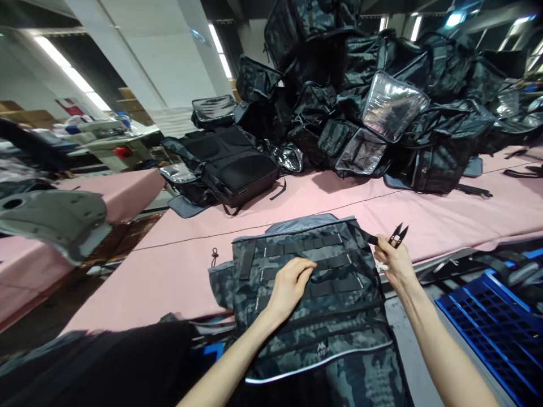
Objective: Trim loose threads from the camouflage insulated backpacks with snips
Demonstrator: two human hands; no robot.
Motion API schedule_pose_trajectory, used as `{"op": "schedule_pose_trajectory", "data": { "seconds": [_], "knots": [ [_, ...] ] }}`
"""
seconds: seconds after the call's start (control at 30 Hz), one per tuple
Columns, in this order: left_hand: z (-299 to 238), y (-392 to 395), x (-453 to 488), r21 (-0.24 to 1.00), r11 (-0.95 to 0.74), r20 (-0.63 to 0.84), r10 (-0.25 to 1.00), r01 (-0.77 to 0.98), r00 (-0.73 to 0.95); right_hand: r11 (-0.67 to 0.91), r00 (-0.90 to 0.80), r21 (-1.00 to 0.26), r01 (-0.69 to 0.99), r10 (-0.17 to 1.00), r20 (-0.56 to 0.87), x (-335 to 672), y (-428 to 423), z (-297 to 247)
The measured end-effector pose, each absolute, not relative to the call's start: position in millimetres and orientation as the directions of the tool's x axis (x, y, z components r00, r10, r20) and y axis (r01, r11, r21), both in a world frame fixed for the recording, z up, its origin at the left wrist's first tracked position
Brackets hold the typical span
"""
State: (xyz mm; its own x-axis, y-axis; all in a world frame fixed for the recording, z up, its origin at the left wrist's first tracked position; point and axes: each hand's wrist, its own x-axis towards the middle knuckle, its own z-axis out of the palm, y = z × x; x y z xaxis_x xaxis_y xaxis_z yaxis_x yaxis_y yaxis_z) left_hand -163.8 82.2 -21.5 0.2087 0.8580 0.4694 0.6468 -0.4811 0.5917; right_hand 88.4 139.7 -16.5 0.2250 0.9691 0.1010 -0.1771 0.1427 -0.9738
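- Head view: a camouflage backpack point(324, 317) lies at the near edge of the pink table point(169, 271).
- The left hand point(292, 278) rests on its front, fingers bunched; whether they pinch anything, one cannot tell.
- The right hand point(393, 261) grips snips point(397, 235), blades parted, beside a black strap point(368, 238).
- A wrist turn could nick strap or fabric; loose pressure might let the bag slip.

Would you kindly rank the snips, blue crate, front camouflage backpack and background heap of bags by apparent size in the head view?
1. Heap of bags
2. Camouflage backpack
3. Blue crate, judged by its visible part; the picture's edge cuts it
4. Snips
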Motion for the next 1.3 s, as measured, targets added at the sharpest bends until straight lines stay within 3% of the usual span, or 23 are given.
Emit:
{"op": "schedule_pose_trajectory", "data": {
  "seconds": [0.1,0.17,0.27,0.37,0.5,0.63,0.83,1.0,1.3],
  "knots": [
    [6,115,-122,0.571,-0.606,0.575,0.777,0.554,0.257,0.109,0.187,-0.964,-0.241,0.98,0.064,87,137,-11],
    [19,137,-93,0.553,-0.666,0.568,0.741,0.5,0.358,0.094,0.169,-0.962,-0.255,0.984,0.052,86,135,-9],
    [25,158,-66,0.597,-0.68,0.444,0.722,0.426,0.53,0.084,0.161,-0.964,-0.251,0.986,0.043,89,136,-8],
    [20,166,-60,0.79,-0.475,0.256,0.83,0.387,0.496,0.087,0.214,-0.974,-0.207,0.976,0.042,96,139,-11],
    [14,166,-62,0.963,-0.132,0.051,0.945,0.236,0.323,0.171,0.337,-0.955,0.242,0.908,0.248,109,137,-20],
    [16,165,-59,0.991,-0.05,0.014,0.964,0.128,0.265,0.189,0.341,-0.812,0.552,0.838,0.427,110,125,-26],
    [23,161,-54,0.99,-0.065,0.029,0.963,0.124,0.27,0.307,0.239,-0.633,0.71,0.741,0.628,102,121,-23],
    [19,159,-54,0.975,-0.129,0.084,0.968,0.179,0.238,0.332,0.264,-0.624,0.707,0.696,0.668,105,123,-25],
    [18,156,-52,0.864,-0.329,0.261,0.94,0.382,0.22,0.383,0.126,-0.429,0.818,0.609,0.783,110,116,-20]
  ]
}}
